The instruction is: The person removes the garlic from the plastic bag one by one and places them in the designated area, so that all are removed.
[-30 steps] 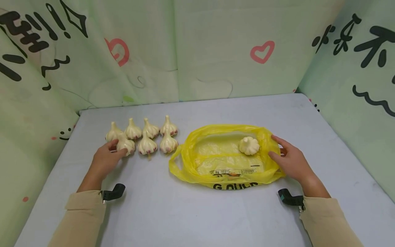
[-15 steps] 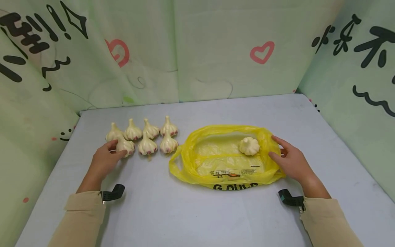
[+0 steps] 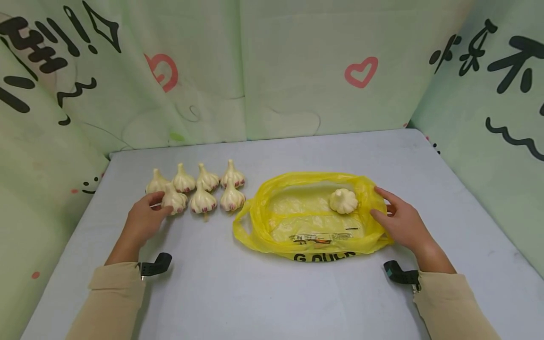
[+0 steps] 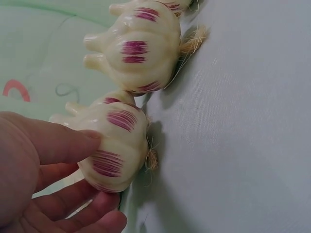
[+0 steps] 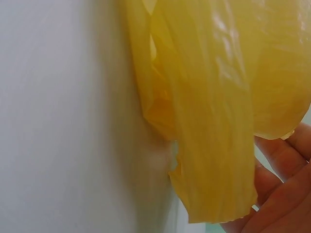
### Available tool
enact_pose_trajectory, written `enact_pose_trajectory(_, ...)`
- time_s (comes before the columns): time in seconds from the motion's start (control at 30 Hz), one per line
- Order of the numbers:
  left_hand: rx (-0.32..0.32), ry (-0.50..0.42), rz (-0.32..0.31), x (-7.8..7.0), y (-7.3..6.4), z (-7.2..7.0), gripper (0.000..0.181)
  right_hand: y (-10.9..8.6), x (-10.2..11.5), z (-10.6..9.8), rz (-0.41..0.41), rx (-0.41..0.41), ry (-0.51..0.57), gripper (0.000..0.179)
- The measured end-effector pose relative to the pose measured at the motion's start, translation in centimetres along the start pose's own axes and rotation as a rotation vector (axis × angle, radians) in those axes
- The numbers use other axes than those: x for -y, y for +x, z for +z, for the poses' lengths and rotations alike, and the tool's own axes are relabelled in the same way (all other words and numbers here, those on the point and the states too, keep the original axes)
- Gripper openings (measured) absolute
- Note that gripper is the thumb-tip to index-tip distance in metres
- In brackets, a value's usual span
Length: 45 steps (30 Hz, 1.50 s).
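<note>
In the head view, my left hand (image 3: 144, 219) pinches the front-left garlic bulb (image 3: 175, 200) in a cluster on the table. The left wrist view shows the thumb (image 4: 73, 143) on one side of that purple-streaked bulb (image 4: 114, 145) and fingers curled on the other. A yellow plastic bag (image 3: 263, 226) lies with its mouth spread wide, and a single garlic bulb (image 3: 343, 201) sits inside near its right end. My right hand (image 3: 403, 222) touches the bag's right side with relaxed fingers; in the right wrist view a hanging bag handle (image 5: 214, 145) partly hides it.
Several more garlic bulbs stand in two rows, among them a front one (image 3: 203, 200) and a back one (image 3: 232, 174), between the left hand and the bag. The white table (image 3: 272, 297) ends at a pale green printed curtain (image 3: 293, 71).
The bulb at my left fingers has shifted very slightly to the right, along with the fingertips. My right hand and the bag have stayed still.
</note>
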State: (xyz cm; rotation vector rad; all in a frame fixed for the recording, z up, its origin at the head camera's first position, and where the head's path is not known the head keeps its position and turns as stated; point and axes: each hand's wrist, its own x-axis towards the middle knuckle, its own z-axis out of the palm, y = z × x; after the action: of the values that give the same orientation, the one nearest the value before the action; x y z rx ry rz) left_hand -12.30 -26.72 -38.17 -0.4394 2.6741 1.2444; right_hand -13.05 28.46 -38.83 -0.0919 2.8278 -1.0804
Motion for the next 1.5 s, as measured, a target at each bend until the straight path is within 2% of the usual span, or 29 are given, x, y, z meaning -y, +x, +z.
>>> enact_pose_trajectory(0.5, -0.008, -0.001, -0.018, -0.15, -0.01, -0.13, 0.067, 0.00, -0.08, 0.00, -0.001, 0.000, 0.002, 0.066)
enact_pose_trajectory(0.67, -0.005, -0.009, -0.035, -0.15, -0.10, -0.03, 0.073, 0.01, -0.25, 0.07, -0.007, -0.001, 0.007, 0.066)
enact_pose_trajectory(0.9, -0.020, 0.007, -0.017, -0.04, -0.03, 0.22, 0.074, 0.00, -0.46, 0.01, -0.020, 0.003, 0.026, 0.066)
enact_pose_trajectory(1.27, 0.016, 0.042, 0.026, 0.00, 0.08, -0.05, 0.063, 0.06, -0.46, 0.04, -0.020, 0.004, 0.026, 0.066)
enact_pose_trajectory(1.5, 0.054, 0.047, 0.024, -0.19, 0.08, -0.13, 0.062, 0.09, -0.45, 0.03, -0.016, 0.005, 0.013, 0.066)
